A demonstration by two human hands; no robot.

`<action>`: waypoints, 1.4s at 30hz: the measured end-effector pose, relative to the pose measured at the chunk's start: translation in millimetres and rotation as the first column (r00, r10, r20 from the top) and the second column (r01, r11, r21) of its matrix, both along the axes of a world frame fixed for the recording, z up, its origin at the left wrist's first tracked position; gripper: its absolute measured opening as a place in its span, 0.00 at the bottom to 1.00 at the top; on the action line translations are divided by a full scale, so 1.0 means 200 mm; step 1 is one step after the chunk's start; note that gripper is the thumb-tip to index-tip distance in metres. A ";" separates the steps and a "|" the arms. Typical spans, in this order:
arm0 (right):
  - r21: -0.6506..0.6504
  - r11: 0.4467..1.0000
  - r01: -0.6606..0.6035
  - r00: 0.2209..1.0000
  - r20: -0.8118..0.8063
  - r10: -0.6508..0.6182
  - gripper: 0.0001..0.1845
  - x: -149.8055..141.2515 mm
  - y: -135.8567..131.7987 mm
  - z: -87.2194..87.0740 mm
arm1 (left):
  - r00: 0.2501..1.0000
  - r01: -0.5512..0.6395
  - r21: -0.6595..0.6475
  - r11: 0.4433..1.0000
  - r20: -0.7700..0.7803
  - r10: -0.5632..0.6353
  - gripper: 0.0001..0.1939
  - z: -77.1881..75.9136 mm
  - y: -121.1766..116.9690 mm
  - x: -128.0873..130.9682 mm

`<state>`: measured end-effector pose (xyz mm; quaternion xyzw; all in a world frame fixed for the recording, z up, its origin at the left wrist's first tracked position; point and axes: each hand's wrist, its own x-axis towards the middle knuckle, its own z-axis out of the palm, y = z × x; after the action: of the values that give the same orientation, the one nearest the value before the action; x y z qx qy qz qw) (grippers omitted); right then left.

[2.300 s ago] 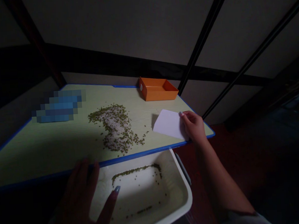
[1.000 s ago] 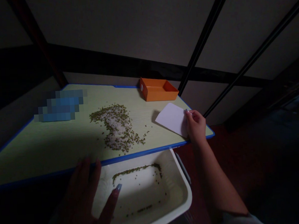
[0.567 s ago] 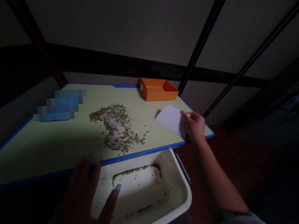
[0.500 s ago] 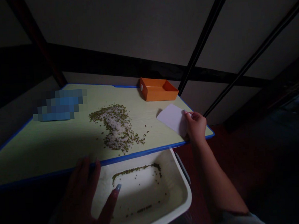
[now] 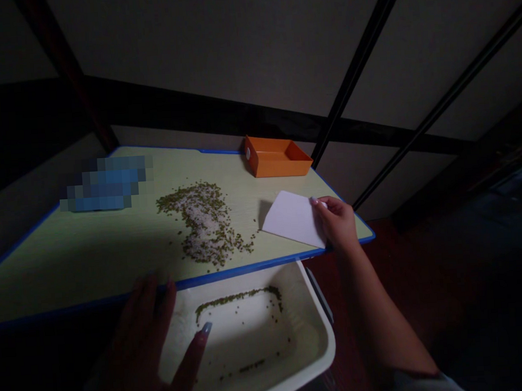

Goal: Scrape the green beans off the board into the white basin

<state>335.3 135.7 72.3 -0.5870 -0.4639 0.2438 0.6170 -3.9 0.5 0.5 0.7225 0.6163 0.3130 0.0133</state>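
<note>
left hand (image 5: 140,350): nearer than the mixed pile, over the left end of the white tub; fingers and thumb spread apart, palm hidden; contact with the tub cannot be told.
white tub (image 5: 326,333): on the near side of the mixed pile, below the tabletop edge; green grains (image 5: 236,298) lie along the inside, a few scattered singly.
tabletop (image 5: 91,247): pale, blue-edged, under the mixed pile.
right hand (image 5: 340,223): right of the mixed pile; thumb and fingers clamped on the white card.
white card (image 5: 291,220): between the mixed pile and the right hand, its left corner just beside stray grains; whether it touches the tabletop cannot be told.
mixed pile (image 5: 203,219): green grains and whitish grains together, loosely spread, strays toward the card.
orange box (image 5: 281,166): beyond and right of the mixed pile, open at the top, white round mark on its left end.
blue item (image 5: 105,187): left of and beyond the mixed pile; blurred, identity unreadable.
wall (image 5: 217,50): behind the mixed pile, panelled, with dark strips.
</note>
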 end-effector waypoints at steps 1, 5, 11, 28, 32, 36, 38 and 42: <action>-0.001 1.000 0.000 1.000 -0.001 0.000 0.20 0.00 0.00 0.00 | 1.000 -0.001 0.005 1.000 0.001 0.001 0.39 0.00 0.00 0.00; 0.000 1.000 -0.003 1.000 0.004 0.003 0.21 0.00 0.01 0.00 | 1.000 -0.001 0.042 0.999 0.010 0.001 0.38 -0.01 0.01 0.00; 0.001 1.000 -0.019 1.000 0.026 0.019 0.22 -0.02 0.01 -0.02 | 1.000 0.007 0.019 1.000 -0.004 -0.007 0.38 0.00 0.01 0.00; -0.022 0.998 0.054 0.998 0.032 -0.053 0.22 -0.02 -0.01 -0.03 | 1.000 -0.005 0.015 1.000 0.014 0.005 0.39 -0.01 -0.01 0.00; 0.033 0.992 0.122 0.992 -0.035 -0.121 0.21 0.01 0.00 -0.05 | 1.000 -0.002 0.010 1.000 0.005 0.002 0.38 -0.01 0.00 0.00; 0.156 0.969 0.192 0.970 -0.182 -0.163 0.20 0.03 0.02 -0.08 | 1.000 -0.005 0.030 1.000 0.011 0.005 0.39 -0.01 0.01 0.00; 0.162 0.963 0.214 0.964 -0.192 -0.182 0.21 0.03 0.02 -0.08 | 1.000 -0.006 0.035 0.999 0.023 0.005 0.39 -0.01 0.01 0.01; 0.072 0.980 0.187 0.977 -0.117 -0.178 0.22 0.02 0.01 -0.07 | 0.999 -0.013 0.028 1.000 0.046 0.011 0.38 0.00 0.00 0.01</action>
<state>338.5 137.2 58.6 -0.5868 -0.3829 0.1989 0.6852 -1.4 1.1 -0.3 0.7116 0.6156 0.3383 0.0154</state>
